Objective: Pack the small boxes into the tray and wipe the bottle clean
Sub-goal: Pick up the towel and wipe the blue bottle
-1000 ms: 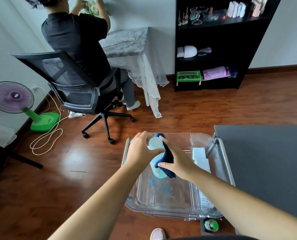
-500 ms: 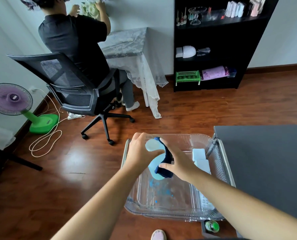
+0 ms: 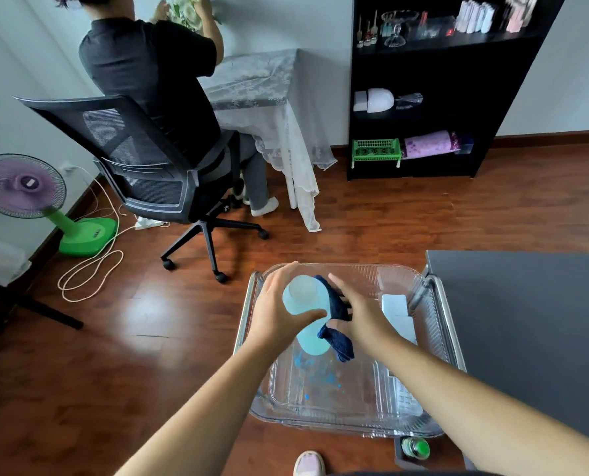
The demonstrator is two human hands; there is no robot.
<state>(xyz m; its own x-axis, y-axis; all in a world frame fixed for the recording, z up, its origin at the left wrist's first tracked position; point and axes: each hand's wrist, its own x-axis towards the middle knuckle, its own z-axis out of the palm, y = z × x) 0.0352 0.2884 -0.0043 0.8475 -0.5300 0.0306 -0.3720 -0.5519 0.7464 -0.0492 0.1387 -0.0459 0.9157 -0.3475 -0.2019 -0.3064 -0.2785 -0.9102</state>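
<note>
Wiping the bottle over the tray; boxes are in.

The clear tray (image 3: 382,273) has the small boxes (image 3: 396,309) along its right edge, so packing looks done; above its far-left part my left hand (image 3: 275,314) grips the pale-blue bottle (image 3: 312,341); my right hand (image 3: 361,317) clasps the dark cloth (image 3: 336,341) against its side; wiping seems midway; blue spots (image 3: 317,372) dot the tray floor.

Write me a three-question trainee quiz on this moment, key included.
1. True or false: the left hand grips the bottle over the clear tray.
2. What holds the dark blue cloth? A: left hand. B: right hand. C: nothing.
3. Fill in: the white small boxes lie along the tray's ___ side.
Key: 1 true; 2 B; 3 right.
</note>
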